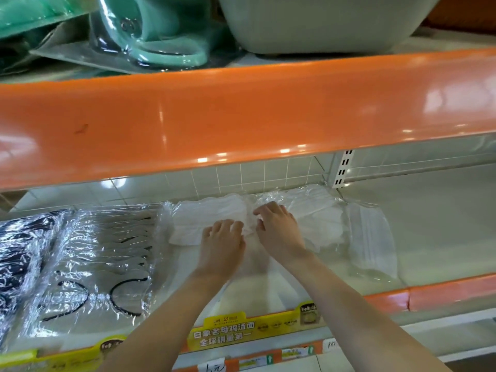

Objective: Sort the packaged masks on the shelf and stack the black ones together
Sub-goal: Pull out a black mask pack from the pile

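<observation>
Both hands reach onto the lower shelf [429, 237]. My left hand [222, 242] lies knuckles up on the near edge of a white mask pack [209, 213] in clear wrap, its fingertips curled into the plastic. My right hand [279, 226] rests beside it on a second white mask pack [316, 218], fingers bent onto the crinkled film between the two packs. A third white pack [373, 237] lies further right. At the left lies a clear pack showing black ear loops [102, 264], and a pack of black masks [18, 253] lies at the far left edge.
An orange shelf lip [241, 116] overhangs just above the hands. On the upper shelf sit a teal packaged item [161, 38] and a grey basin [322, 22]. A yellow price-rail label [241, 334] runs along the front edge. The shelf's right part holds nothing.
</observation>
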The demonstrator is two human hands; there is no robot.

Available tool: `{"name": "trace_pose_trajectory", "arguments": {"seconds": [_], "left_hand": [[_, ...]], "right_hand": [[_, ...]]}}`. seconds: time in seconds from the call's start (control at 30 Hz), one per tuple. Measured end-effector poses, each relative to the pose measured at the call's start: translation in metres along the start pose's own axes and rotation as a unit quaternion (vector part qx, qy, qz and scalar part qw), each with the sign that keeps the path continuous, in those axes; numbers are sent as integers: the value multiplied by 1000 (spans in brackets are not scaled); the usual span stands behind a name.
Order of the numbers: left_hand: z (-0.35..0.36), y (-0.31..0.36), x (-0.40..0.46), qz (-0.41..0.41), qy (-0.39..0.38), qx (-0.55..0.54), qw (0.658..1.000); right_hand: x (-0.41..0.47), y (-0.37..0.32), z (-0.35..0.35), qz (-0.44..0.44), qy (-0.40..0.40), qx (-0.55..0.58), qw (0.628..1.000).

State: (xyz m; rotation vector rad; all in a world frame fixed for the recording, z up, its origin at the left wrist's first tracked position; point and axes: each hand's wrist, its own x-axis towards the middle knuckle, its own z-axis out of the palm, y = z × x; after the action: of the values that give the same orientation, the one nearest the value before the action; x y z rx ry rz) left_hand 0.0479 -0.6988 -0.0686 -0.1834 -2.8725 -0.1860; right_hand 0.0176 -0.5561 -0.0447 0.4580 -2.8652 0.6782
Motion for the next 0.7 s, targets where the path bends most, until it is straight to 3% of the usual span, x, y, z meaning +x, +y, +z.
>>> {"name": "trace_pose_trajectory", "arguments": {"seconds": [0.1,0.3,0.7], "left_hand": [[-5,26,3,16,3,-52,999],[4,60,14,52,-39,-54,996],[20,87,18,78,-67,-83,991]], "right_hand": [[-5,19,-4,33,-8,-33,999],[-21,42,-3,88,-107,-68,988],[-31,59,-7,57,-14,-77,995]]}}
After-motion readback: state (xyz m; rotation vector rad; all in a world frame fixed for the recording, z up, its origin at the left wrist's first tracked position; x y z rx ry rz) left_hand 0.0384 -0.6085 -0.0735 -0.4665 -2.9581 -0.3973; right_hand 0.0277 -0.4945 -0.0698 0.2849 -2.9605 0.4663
